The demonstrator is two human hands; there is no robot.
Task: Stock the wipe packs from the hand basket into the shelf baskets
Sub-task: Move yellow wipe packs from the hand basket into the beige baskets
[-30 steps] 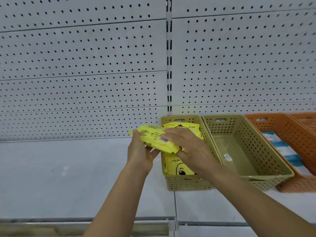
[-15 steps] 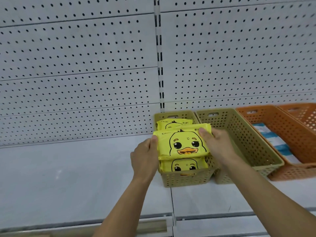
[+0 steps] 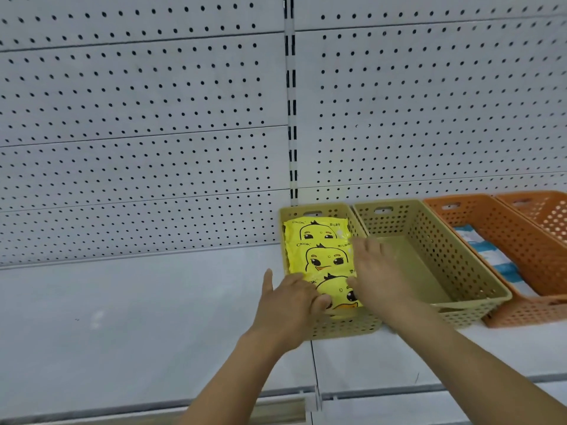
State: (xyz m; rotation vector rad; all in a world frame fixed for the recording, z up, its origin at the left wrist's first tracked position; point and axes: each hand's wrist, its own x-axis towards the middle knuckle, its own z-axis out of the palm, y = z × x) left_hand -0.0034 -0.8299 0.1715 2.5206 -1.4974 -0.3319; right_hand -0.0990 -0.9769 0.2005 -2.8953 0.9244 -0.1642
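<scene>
The front wipe pack (image 3: 339, 291) lies in the tan basket (image 3: 346, 328), left hand (image 3: 290, 305) pressing its nine-o'clock edge, right hand (image 3: 379, 273) touching at three o'clock, fingers spread flat.

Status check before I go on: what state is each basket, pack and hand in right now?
Left tan basket: holds three yellow packs, overlapping in a row.
Front yellow pack: in the basket, leaning, both hands on it.
Right tan basket: nothing visible inside.
Near orange basket: holds blue-and-white packs.
Far orange basket: contents out of view.
Left hand: open, fingers pressing the front pack.
Right hand: open, touching the pack's right edge.
</scene>
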